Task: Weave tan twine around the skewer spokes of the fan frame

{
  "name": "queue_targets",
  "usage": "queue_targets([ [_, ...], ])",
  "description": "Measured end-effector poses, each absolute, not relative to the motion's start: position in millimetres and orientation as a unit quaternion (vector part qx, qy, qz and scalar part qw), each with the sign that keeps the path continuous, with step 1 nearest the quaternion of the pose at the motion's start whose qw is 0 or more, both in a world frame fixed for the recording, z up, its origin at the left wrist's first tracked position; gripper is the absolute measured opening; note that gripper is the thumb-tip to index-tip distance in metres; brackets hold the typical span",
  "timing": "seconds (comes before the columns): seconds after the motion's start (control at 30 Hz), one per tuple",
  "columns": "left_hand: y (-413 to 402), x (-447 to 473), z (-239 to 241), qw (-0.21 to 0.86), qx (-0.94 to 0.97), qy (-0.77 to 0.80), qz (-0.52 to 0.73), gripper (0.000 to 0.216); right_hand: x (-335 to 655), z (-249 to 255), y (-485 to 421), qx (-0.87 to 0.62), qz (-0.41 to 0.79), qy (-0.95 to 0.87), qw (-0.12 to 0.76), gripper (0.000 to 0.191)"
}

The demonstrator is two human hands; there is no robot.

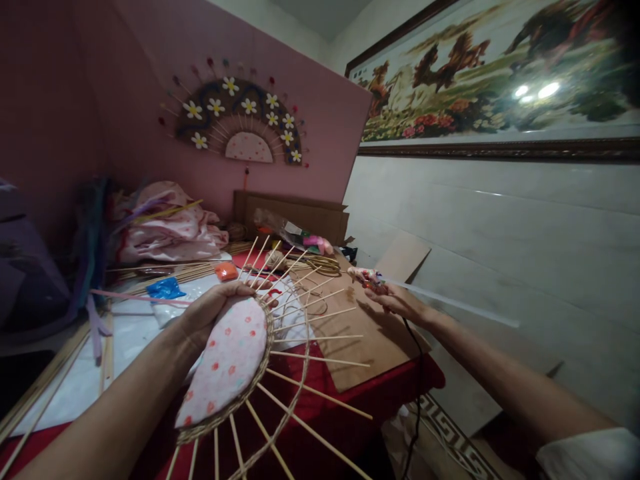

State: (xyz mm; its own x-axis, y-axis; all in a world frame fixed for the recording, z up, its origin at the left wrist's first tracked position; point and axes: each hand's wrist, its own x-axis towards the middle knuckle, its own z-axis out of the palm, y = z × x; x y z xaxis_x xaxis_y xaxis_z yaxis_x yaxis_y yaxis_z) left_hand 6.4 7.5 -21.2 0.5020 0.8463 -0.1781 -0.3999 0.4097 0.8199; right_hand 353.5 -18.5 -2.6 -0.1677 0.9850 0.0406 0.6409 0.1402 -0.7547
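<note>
My left hand (215,305) is closed on the upper edge of a half-round craft fan (231,363). White cloth with red spots covers the fan's middle. Braided twine borders its curve, and thin wooden sticks radiate outward. A second strand of twine (304,360) runs across the sticks in a wider arc. To the right, my right hand (397,301) is wrapped round a patterned hot glue gun (369,277), its tip pointing left, apart from the fan. A long whitish glue stick (460,303) juts from its back. Its dark cord (419,373) hangs down.
A finished flowered fan (240,120) is fixed to the pink board behind. Pink cloth (167,223), blue packet (165,289), orange packet (227,271) and scissors (325,265) lie on the table. Cardboard (365,333) covers the right part. Loose sticks (45,393) lie left.
</note>
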Motion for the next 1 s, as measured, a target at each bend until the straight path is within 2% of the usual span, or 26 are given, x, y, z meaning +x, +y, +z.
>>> queue_targets([
  [0.07,7.6,6.5,-21.3,0.782,0.372,0.305,0.397,0.031,352.0,-2.6,-17.6,-0.579,0.321,-0.687,0.301,0.035],
  [0.2,7.3,8.0,-21.8,0.774,0.378,0.326,0.389,0.032,344.4,10.2,-24.8,-0.552,0.347,-0.635,0.415,0.037],
  [0.27,6.3,9.4,-21.6,0.772,0.381,0.333,0.384,0.032,336.2,25.1,-34.9,-0.533,0.364,-0.628,0.435,0.038],
  [0.33,4.4,11.2,-20.4,0.774,0.382,0.337,0.377,0.033,325.2,41.5,-46.6,-0.528,0.376,-0.651,0.395,0.037],
  [0.43,1.0,13.8,-17.3,0.777,0.378,0.346,0.366,0.034,307.1,57.1,-59.1,-0.549,0.369,-0.697,0.277,0.037],
  [0.6,-1.5,16.1,-15.2,0.774,0.38,0.352,0.364,0.035,286.2,52.3,-60.6,-0.573,0.359,-0.72,0.157,0.042],
  [0.73,-0.2,16.2,-17.7,0.77,0.388,0.347,0.368,0.03,278.0,48.1,-58.2,-0.579,0.349,-0.728,0.114,0.044],
  [1.0,3.4,14.7,-20.8,0.771,0.4,0.34,0.36,0.029,269.7,50.6,-55.0,-0.567,0.347,-0.742,0.092,0.04],
])
